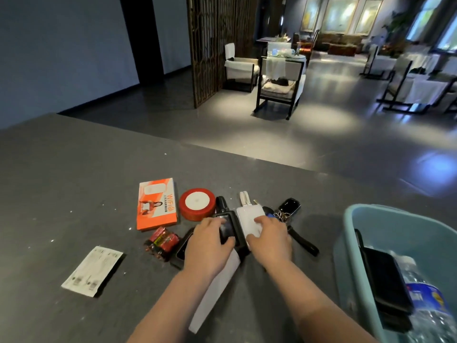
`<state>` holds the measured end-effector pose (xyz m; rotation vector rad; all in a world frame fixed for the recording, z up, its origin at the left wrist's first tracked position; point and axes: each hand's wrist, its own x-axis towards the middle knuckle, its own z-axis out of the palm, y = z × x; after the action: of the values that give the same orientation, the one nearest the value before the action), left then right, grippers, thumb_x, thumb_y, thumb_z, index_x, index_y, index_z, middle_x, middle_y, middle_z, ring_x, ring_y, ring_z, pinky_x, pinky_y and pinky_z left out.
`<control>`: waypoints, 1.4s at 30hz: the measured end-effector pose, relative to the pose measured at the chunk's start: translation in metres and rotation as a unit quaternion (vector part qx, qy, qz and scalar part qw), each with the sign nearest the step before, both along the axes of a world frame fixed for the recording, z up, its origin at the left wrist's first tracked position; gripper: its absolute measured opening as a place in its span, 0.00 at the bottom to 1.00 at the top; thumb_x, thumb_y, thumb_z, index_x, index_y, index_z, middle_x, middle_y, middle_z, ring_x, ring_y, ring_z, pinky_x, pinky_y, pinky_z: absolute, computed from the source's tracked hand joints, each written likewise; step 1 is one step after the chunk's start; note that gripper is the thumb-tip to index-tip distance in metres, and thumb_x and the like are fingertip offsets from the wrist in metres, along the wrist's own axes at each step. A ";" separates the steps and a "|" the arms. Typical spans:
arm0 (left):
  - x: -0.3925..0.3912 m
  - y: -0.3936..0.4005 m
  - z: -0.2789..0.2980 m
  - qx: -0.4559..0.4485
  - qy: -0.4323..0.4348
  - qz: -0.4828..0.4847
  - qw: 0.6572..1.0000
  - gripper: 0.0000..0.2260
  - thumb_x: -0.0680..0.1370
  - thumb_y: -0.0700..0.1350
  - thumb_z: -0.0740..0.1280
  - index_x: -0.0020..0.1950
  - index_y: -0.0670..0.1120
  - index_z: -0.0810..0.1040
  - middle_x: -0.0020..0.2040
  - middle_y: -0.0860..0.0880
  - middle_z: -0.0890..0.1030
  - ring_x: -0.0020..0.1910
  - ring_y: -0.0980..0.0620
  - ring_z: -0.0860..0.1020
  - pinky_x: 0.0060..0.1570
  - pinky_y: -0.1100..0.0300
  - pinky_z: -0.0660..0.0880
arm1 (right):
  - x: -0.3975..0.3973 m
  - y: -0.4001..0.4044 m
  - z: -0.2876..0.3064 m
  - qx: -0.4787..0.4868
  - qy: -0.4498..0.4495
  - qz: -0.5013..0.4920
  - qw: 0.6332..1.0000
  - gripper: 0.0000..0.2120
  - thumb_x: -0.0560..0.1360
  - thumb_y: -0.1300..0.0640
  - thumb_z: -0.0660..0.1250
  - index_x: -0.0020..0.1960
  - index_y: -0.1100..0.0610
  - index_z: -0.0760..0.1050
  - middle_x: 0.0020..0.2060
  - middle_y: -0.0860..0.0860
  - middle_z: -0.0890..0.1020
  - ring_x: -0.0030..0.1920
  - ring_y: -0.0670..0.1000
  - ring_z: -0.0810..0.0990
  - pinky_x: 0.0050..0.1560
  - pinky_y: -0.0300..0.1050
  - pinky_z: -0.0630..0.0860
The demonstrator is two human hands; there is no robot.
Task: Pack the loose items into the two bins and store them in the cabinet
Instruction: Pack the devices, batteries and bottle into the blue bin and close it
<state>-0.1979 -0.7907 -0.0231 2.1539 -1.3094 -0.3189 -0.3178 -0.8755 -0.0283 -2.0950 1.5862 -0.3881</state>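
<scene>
Bare counter [74,181] leftward; teal bin [351,219] and perhaps keys [284,214] crowding right.

One head-worn camera looks forward and down, close over the dark counter [74,194].

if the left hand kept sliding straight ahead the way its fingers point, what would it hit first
Probably the red ribbon roll: the left hand, gripping the black device, points up and slightly left toward it. Depth is hard to judge.
</scene>
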 end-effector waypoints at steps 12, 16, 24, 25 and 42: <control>0.005 -0.044 -0.034 0.079 -0.016 -0.011 0.997 0.28 0.75 0.55 0.64 0.74 0.52 0.60 0.76 0.52 0.55 0.70 0.46 0.54 0.64 0.50 0.66 | 0.012 -0.035 0.001 0.009 0.097 0.020 0.995 0.33 0.66 0.46 0.72 0.66 0.57 0.67 0.62 0.53 0.69 0.65 0.56 0.68 0.59 0.47 0.71; 0.011 -0.043 -0.034 0.087 0.017 -0.011 0.996 0.29 0.73 0.55 0.65 0.73 0.57 0.61 0.77 0.50 0.52 0.72 0.45 0.54 0.63 0.49 0.67 | 0.011 -0.034 -0.002 -0.012 0.116 0.015 0.993 0.35 0.65 0.44 0.72 0.66 0.56 0.66 0.63 0.53 0.69 0.65 0.56 0.67 0.57 0.48 0.72; 0.003 -0.053 -0.028 0.121 -0.006 0.035 0.992 0.33 0.65 0.62 0.70 0.65 0.55 0.63 0.67 0.43 0.63 0.64 0.40 0.65 0.47 0.50 0.72 | 0.012 -0.037 -0.007 0.000 0.128 0.017 0.992 0.35 0.65 0.47 0.74 0.66 0.56 0.62 0.62 0.54 0.72 0.63 0.57 0.70 0.54 0.48 0.72; 0.003 -0.054 -0.027 0.123 -0.010 0.037 0.992 0.35 0.63 0.63 0.71 0.66 0.55 0.63 0.65 0.43 0.64 0.62 0.40 0.66 0.47 0.51 0.72 | 0.010 -0.037 -0.007 0.006 0.116 0.006 0.993 0.37 0.63 0.46 0.75 0.66 0.55 0.62 0.62 0.54 0.73 0.63 0.57 0.70 0.53 0.47 0.72; -0.022 -0.047 0.010 -0.063 0.141 0.028 0.988 0.34 0.60 0.42 0.79 0.64 0.50 0.72 0.59 0.45 0.79 0.58 0.44 0.76 0.57 0.51 0.73 | -0.092 0.037 0.109 -0.093 -0.098 -0.062 0.989 0.41 0.57 0.43 0.76 0.65 0.44 0.62 0.57 0.47 0.72 0.58 0.52 0.73 0.45 0.47 0.69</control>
<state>-0.2197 -0.8376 -0.0126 1.9532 -1.0779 -0.4855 -0.4097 -0.8390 0.0805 -2.0238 1.6191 -0.7884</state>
